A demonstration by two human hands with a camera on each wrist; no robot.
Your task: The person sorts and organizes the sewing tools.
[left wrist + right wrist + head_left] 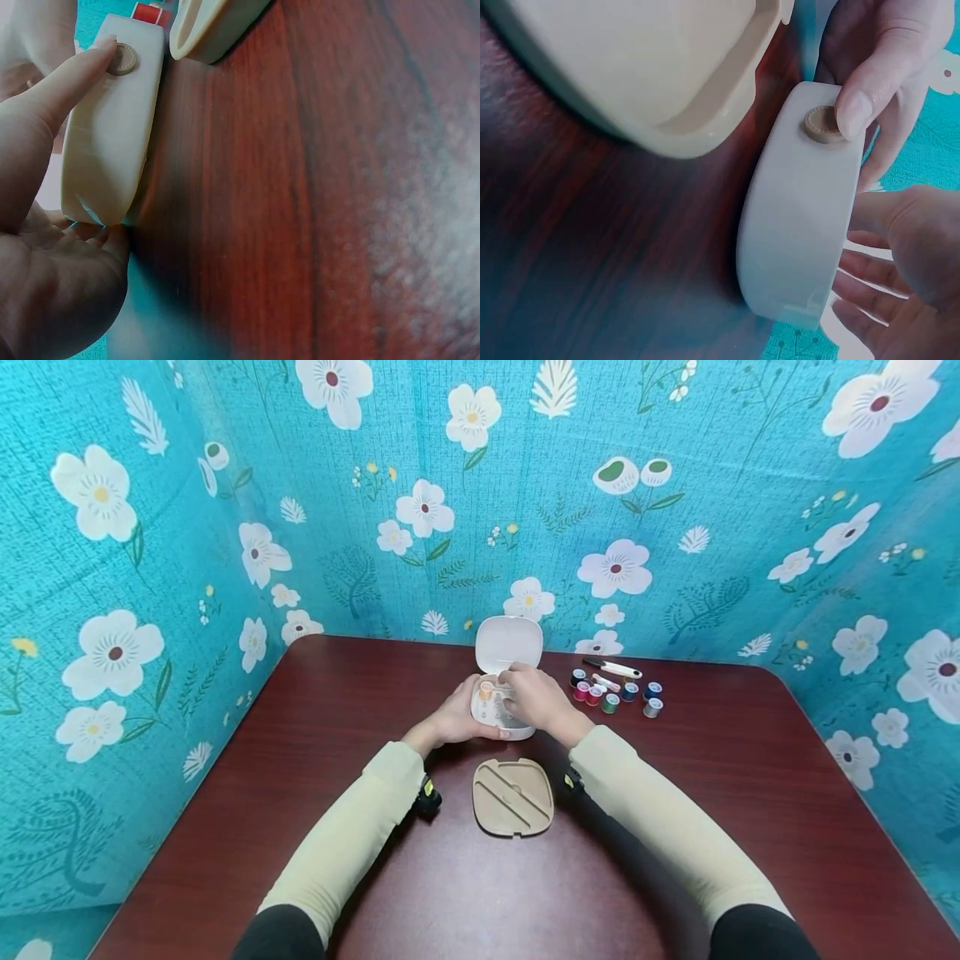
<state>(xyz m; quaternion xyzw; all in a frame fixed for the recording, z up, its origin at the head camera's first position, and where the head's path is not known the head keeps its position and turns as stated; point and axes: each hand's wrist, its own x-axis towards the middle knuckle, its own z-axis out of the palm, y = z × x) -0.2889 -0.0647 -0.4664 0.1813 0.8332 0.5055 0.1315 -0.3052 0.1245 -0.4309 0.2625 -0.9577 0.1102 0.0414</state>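
A white sewing box [506, 733] stands on the table with its lid [509, 644] raised at the back. My left hand [454, 717] grips the box's left side, and its thumb lies by the round tan button [823, 124] on the front. Over the box's right half is my right hand [538, 697], its fingers bent down inside; whether they pinch anything is hidden. An orange thread spool [486, 691] stands at the left inside, among rows of small pegs. In front of the box lies a beige tray [513, 810] with diagonal grooves.
Right of the box stand several thread spools, among them a green one [611, 703], a black one [577, 677] and a grey one [653, 707]. Behind them lies a white-handled tool [621, 669] with a dark tip. A floral cloth [420, 568] hangs behind the table.
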